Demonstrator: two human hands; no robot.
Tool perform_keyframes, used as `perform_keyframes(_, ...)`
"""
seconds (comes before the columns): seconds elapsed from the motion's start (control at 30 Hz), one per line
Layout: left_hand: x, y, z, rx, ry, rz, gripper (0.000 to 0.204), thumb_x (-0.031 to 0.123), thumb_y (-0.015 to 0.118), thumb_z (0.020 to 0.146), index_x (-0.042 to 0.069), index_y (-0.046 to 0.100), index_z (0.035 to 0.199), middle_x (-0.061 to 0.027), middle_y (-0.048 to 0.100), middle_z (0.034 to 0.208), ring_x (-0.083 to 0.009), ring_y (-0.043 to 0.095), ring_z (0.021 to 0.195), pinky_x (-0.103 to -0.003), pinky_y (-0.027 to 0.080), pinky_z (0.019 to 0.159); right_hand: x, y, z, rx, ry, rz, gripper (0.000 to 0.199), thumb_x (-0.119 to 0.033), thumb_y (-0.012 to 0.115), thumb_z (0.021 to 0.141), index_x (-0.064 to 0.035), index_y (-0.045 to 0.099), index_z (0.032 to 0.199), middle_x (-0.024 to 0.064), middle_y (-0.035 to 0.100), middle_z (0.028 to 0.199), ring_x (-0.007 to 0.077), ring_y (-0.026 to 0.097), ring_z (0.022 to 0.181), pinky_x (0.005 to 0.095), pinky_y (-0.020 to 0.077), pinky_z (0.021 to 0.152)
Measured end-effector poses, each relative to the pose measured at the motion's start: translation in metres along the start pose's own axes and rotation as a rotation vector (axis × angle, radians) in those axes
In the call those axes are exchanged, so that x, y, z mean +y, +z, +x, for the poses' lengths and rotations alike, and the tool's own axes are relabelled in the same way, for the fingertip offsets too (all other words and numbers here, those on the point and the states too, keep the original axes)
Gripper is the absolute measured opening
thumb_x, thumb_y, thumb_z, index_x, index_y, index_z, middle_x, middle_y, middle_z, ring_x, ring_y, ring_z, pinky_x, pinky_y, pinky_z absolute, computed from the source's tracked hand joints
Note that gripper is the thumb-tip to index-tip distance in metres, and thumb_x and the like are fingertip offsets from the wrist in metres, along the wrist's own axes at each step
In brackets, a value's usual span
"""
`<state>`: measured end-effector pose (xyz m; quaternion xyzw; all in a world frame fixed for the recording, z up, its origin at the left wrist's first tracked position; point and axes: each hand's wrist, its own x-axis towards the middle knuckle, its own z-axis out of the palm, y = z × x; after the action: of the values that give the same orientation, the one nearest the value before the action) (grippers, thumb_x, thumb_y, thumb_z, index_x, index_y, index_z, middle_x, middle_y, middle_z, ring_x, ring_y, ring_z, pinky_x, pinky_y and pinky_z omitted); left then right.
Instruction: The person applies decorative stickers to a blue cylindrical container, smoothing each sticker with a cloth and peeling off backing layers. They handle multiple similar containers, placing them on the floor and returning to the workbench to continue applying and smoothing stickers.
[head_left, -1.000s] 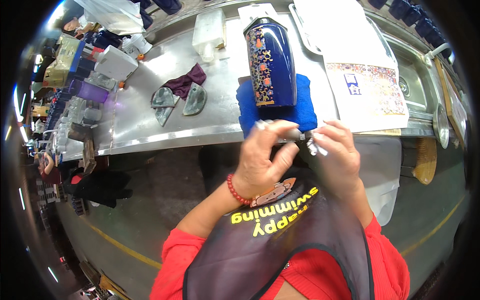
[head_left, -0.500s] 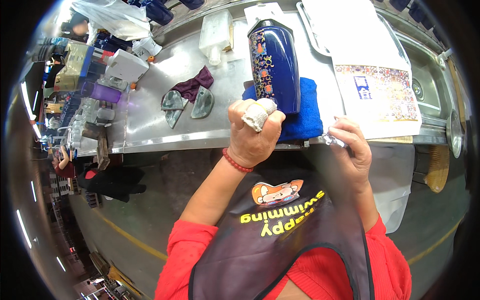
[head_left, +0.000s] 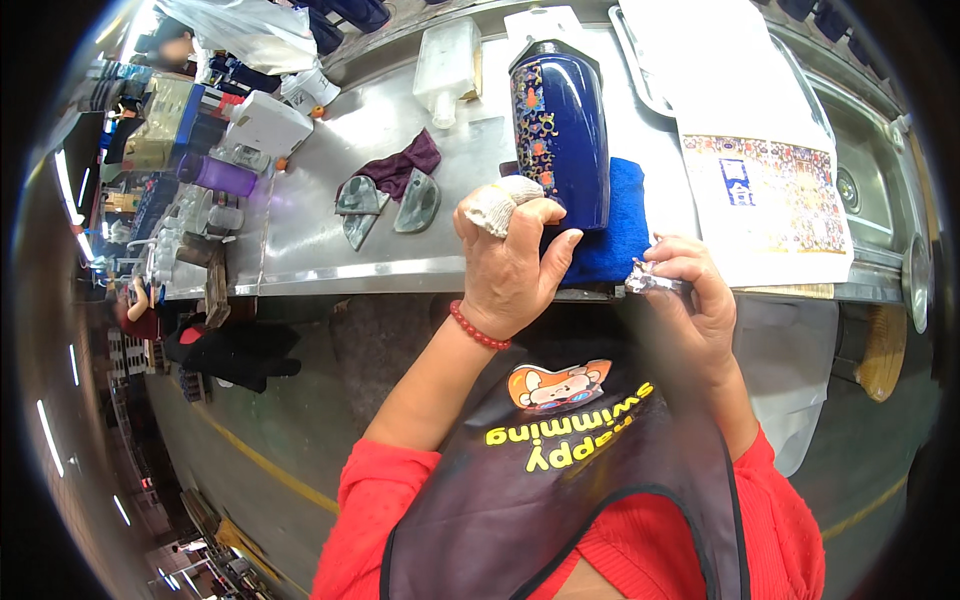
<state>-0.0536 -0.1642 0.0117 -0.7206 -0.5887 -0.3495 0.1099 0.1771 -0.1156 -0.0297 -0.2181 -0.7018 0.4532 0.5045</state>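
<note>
A glossy dark blue bottle-shaped vase [head_left: 578, 140] with a colourful patterned strip down its left side lies on a folded blue towel [head_left: 622, 215]. At its near end is my left hand [head_left: 508, 255], a whitish ribbed cloth [head_left: 500, 205] wrapped about its bent fingers. Its index finger reaches the vase's lower left edge, while the thumb stands apart; whether the cloth presses on the vase is hidden. My right hand [head_left: 695, 305], to the right of the towel by the table edge, pinches a small crumpled silvery tube [head_left: 655, 280] between thumb and fingers.
On the metal table [head_left: 310, 230], grey-green curved scraper pieces [head_left: 417, 202] lie by a purple cloth [head_left: 405, 165]. A clear bottle [head_left: 446, 65] lies behind them. A patterned decal sheet [head_left: 765, 190] rests at right, beside a sink [head_left: 850, 150]. A purple cup [head_left: 220, 176] and bottles crowd the far left.
My left thumb has spread away from the vase's near end, and the cloth-wrapped fingers have shifted left and up. My right hand has moved slightly left with the silvery tube.
</note>
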Motion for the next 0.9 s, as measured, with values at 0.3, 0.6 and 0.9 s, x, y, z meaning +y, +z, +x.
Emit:
perform_keyframes(0.3,0.007,0.0,-0.005,0.049,-0.175,-0.184,0.03,0.005,0.07,0.08,0.006,0.058,0.106,-0.0144,0.058,0.108,-0.0341,0.049,0.111,-0.046,0.031,0.102,-0.001,-0.002,-0.001,-0.003,0.038,-0.027,0.018,-0.003,0.078,0.086,-0.003,0.068,0.102,0.013,0.067,0.113,0.0296,0.061,0.113,0.0403,0.0485,0.099)
perform_keyframes(0.6,0.035,-0.018,-0.019,-0.033,-0.103,-0.356,0.011,0.013,0.075,0.089,0.006,0.069,0.094,-0.0141,0.065,0.103,-0.0343,0.058,0.098,-0.044,0.044,0.089,-0.009,0.008,0.009,0.058,0.079,0.102,0.018,-0.006,0.078,0.087,-0.0041,0.075,0.105,0.0132,0.062,0.116,0.0276,0.059,0.115,0.0436,0.0462,0.105)
perform_keyframes(0.9,0.063,-0.005,-0.018,-0.403,-0.799,-1.399,0.022,0.02,0.059,0.106,0.004,0.055,0.12,-0.0004,0.062,0.102,-0.0061,0.059,0.088,-0.023,0.051,0.08,-0.013,0.006,0.006,-0.024,-0.158,-0.13,0.021,-0.011,0.081,0.083,-0.0059,0.075,0.102,0.0153,0.06,0.119,0.0395,0.057,0.121,0.0481,0.0473,0.101)
